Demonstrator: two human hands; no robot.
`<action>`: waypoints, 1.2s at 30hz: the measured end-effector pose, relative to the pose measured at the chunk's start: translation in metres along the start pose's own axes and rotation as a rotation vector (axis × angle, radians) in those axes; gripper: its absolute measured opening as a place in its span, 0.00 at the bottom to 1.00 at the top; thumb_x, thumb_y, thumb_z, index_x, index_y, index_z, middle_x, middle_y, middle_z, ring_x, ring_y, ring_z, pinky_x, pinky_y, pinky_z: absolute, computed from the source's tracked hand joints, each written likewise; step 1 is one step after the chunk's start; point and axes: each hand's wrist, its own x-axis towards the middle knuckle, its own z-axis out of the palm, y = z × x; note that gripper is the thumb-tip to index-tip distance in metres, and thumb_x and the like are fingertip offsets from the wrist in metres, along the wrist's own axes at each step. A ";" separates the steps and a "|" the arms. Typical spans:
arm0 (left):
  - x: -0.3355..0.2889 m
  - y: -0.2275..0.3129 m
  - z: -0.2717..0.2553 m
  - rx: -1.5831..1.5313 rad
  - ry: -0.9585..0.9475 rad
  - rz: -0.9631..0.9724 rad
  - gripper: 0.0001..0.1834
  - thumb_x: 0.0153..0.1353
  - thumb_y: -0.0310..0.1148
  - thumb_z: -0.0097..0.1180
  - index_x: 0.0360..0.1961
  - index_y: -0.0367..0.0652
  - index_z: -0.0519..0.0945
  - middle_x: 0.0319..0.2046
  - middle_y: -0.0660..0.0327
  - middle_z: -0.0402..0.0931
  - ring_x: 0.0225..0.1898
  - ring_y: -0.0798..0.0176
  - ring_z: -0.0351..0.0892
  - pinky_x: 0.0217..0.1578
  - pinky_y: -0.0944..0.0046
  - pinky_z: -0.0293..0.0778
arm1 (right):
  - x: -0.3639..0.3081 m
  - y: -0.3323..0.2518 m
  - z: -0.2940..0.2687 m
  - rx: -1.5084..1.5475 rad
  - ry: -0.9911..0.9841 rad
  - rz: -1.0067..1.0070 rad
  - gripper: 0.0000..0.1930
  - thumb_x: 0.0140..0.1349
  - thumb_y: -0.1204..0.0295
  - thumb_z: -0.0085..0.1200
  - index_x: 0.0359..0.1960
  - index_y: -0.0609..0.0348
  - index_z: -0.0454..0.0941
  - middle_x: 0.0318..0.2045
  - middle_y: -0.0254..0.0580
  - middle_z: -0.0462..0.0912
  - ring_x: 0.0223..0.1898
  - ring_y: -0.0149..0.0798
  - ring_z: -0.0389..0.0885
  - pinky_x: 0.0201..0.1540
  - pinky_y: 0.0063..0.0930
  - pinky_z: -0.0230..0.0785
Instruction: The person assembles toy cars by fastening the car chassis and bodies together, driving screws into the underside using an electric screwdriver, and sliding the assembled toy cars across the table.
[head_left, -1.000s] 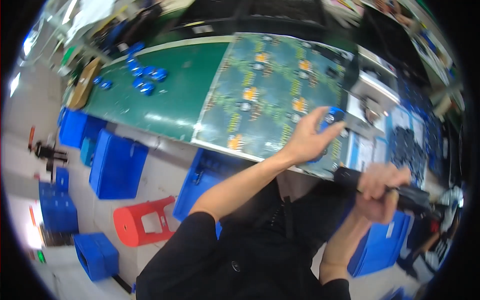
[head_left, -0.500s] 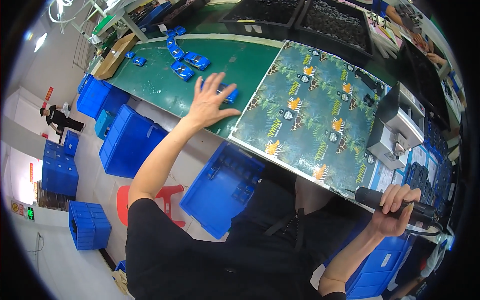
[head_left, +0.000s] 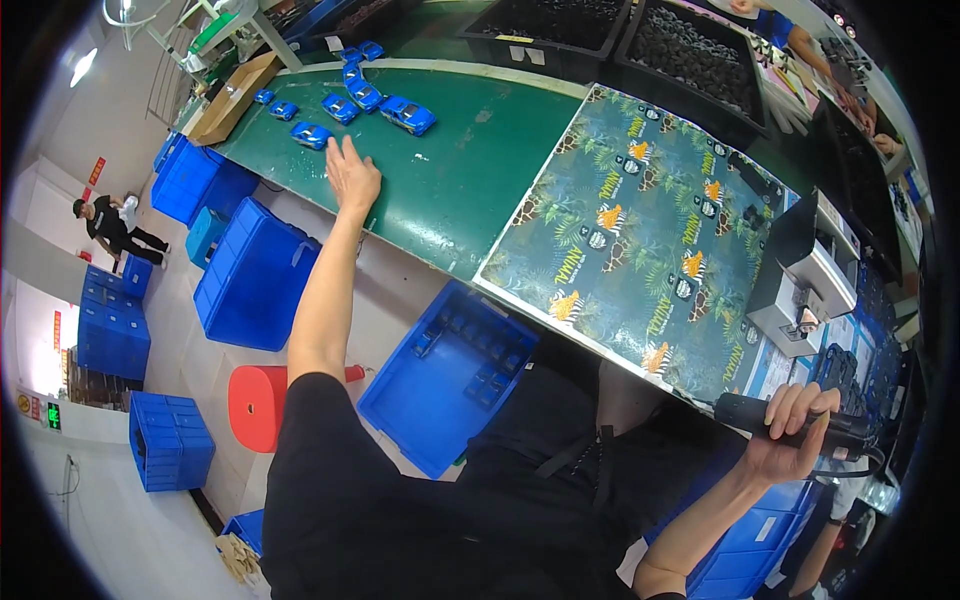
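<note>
My left hand (head_left: 353,180) reaches over the green worktop (head_left: 450,150) with its fingers stretched out and nothing in its grasp. Its fingertips are right beside a blue toy car (head_left: 311,134); whether they touch it I cannot tell. Several more blue toy cars stand just beyond, among them a larger-looking one (head_left: 407,115) to the right and another (head_left: 340,107) behind. At the right, by the bench edge, my right hand (head_left: 797,432) is closed around a black corded electric screwdriver (head_left: 745,410), held roughly level with its front end pointing left.
An animal-patterned mat (head_left: 620,250) covers the bench middle. A grey metal device (head_left: 800,275) stands at its right end. Black bins (head_left: 545,25) of small dark parts line the back. Below are a blue crate (head_left: 400,405) and a red stool (head_left: 255,408). Other people's hands (head_left: 860,110) show at far right.
My left hand has moved left across the worktop. The toy car that was under it is now farther left, among the others. My right hand keeps hold of the electric screwdriver.
</note>
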 end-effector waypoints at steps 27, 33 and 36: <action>-0.184 0.678 -0.239 -0.533 -0.657 1.579 0.38 0.45 0.59 0.69 0.43 0.33 0.78 0.42 0.49 0.81 0.49 0.50 0.78 0.47 0.50 0.73 | -0.084 -0.153 -0.069 -0.125 0.225 -0.076 0.17 0.43 0.78 0.68 0.32 0.66 0.72 0.18 0.39 0.74 0.17 0.30 0.72 0.23 0.22 0.71; -0.178 0.711 -0.219 -0.330 -1.051 1.662 0.43 0.33 0.63 0.73 0.39 0.34 0.82 0.40 0.50 0.83 0.49 0.48 0.80 0.48 0.55 0.74 | -0.086 -0.160 -0.078 -0.171 0.252 -0.010 0.18 0.40 0.80 0.70 0.32 0.66 0.73 0.19 0.38 0.75 0.18 0.26 0.73 0.22 0.16 0.62; -0.181 0.692 -0.220 -0.424 -0.870 1.595 0.40 0.32 0.60 0.75 0.37 0.35 0.81 0.38 0.49 0.82 0.46 0.46 0.81 0.45 0.54 0.75 | -0.082 -0.156 -0.081 -0.191 0.254 -0.009 0.18 0.41 0.80 0.70 0.32 0.66 0.74 0.19 0.38 0.75 0.19 0.26 0.73 0.22 0.16 0.62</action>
